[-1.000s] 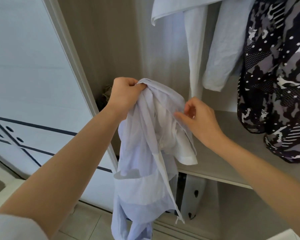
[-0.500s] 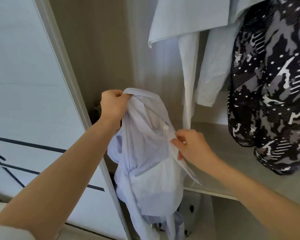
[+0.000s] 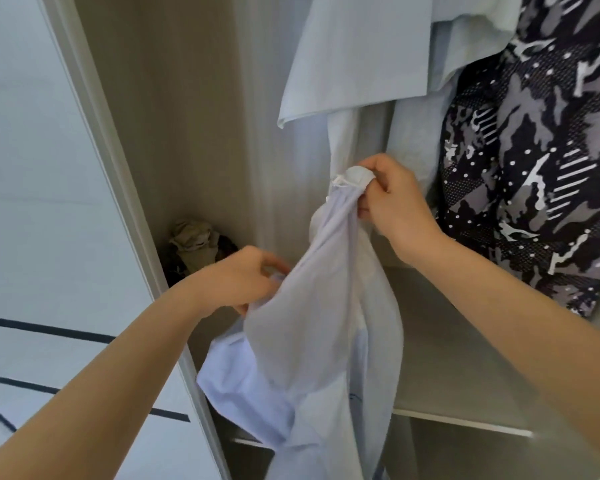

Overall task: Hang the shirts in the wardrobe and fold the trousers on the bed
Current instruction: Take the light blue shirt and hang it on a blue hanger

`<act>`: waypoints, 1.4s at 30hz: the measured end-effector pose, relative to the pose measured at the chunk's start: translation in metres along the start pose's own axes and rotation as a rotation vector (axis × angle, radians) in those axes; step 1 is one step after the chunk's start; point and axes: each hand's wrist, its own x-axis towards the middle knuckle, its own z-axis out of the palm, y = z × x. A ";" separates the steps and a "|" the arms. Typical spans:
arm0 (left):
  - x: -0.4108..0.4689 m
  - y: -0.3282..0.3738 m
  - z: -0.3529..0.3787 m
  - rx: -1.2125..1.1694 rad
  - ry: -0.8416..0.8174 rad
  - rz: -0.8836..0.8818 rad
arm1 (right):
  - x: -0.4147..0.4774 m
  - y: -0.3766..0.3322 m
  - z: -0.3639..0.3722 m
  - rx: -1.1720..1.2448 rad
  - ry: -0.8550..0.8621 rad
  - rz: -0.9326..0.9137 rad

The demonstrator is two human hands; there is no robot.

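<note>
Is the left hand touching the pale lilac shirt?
Touching. The head view shows the left hand pinching a fold of the pale lilac shirt, with no gap between skin and cloth.

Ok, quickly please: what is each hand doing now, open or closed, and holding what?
Left hand: closed, gripping the pale shirt lower down.
Right hand: closed, pinching the same shirt at its top end.

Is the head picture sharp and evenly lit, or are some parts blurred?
Head view: soft, even light, no glare; the left hand and the shelf edge look slightly smeared; the right hand gripping the pale shirt is sharper.
</note>
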 end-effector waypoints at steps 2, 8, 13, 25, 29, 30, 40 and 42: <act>-0.004 0.003 -0.004 -0.072 -0.057 0.032 | 0.004 -0.004 0.003 0.076 -0.018 0.051; 0.018 0.003 -0.011 -0.181 0.254 0.149 | 0.011 -0.018 0.005 0.462 -0.128 0.257; 0.037 0.009 0.014 -0.223 0.012 0.196 | 0.013 -0.027 0.000 0.553 -0.155 0.273; 0.048 0.031 -0.043 -0.333 0.339 0.297 | 0.014 0.011 -0.076 0.155 -0.151 0.230; 0.047 0.062 -0.052 -0.310 0.405 0.354 | 0.012 0.015 -0.082 -0.214 -0.317 0.060; 0.046 0.071 -0.052 -0.305 0.415 0.361 | 0.011 0.014 -0.082 -0.291 -0.357 0.034; 0.062 0.126 -0.052 -0.336 0.485 0.318 | -0.046 -0.006 -0.022 -0.788 -0.018 -0.911; 0.066 0.129 -0.048 -0.334 0.465 0.290 | -0.051 0.005 -0.006 -0.862 -0.184 -1.053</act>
